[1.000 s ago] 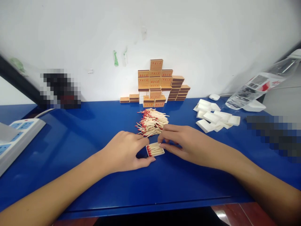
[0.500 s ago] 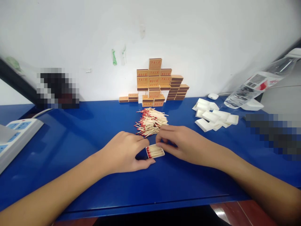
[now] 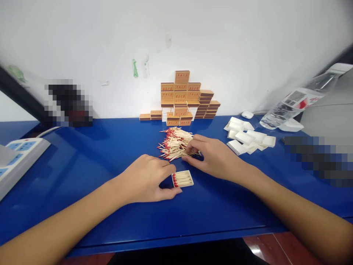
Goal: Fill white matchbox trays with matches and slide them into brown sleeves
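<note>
My left hand (image 3: 150, 178) rests on the table with thumb and forefinger closed around the left end of a small white matchbox tray (image 3: 192, 180). Red-headed matches (image 3: 182, 179) lie side by side in that tray, heads to the left. Just beyond it is a loose heap of matches (image 3: 175, 141). At the heap's near right edge, my right hand (image 3: 211, 152) has its fingers curled, with some matches between them and the thumb; how many cannot be made out.
Orange matchboxes (image 3: 180, 96) stand stacked against the wall. Several white trays (image 3: 245, 137) lie piled at right, near a tilted plastic bottle (image 3: 296, 101) and a small white case (image 3: 247, 115). A power strip (image 3: 33, 154) sits at left on the blue table (image 3: 154, 224).
My right hand has moved from the tray's right end up to the match heap, uncovering the tray's right side. My left hand stays at the tray.
</note>
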`<state>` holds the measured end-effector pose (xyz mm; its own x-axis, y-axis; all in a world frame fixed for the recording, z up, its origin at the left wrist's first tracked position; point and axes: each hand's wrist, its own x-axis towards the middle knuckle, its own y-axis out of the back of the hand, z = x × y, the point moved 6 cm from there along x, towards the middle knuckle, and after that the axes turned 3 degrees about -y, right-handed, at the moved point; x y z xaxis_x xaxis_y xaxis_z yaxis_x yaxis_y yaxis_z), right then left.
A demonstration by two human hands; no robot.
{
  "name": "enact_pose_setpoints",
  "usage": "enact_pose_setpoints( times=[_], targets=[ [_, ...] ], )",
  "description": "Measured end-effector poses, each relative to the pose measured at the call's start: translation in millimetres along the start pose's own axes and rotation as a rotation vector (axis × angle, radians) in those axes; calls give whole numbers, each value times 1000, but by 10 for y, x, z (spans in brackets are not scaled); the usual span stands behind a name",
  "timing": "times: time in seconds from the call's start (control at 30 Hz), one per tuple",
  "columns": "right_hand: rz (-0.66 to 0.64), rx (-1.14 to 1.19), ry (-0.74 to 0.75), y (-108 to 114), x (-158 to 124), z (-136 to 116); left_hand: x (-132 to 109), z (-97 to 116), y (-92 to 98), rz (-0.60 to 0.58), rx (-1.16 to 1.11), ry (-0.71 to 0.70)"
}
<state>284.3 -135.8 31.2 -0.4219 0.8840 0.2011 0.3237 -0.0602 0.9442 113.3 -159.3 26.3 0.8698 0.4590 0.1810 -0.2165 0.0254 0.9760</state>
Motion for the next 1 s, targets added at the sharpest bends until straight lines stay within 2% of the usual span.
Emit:
enact_pose_setpoints(
  times=[0.2, 0.4, 0.77, 1.0],
  targets=[
    [-90, -23, -24, -114, 36, -2, -6, -9, -6, -11, 3, 12],
    [-142, 3, -11, 16, -30, 162, -10, -45, -35, -4, 13, 20],
    [-101, 79, -18, 121, -13, 329, 9, -70, -23, -22, 9, 59],
    [-63, 170, -157, 199, 22, 367, 16, -68, -21, -24, 22, 63]
  ],
)
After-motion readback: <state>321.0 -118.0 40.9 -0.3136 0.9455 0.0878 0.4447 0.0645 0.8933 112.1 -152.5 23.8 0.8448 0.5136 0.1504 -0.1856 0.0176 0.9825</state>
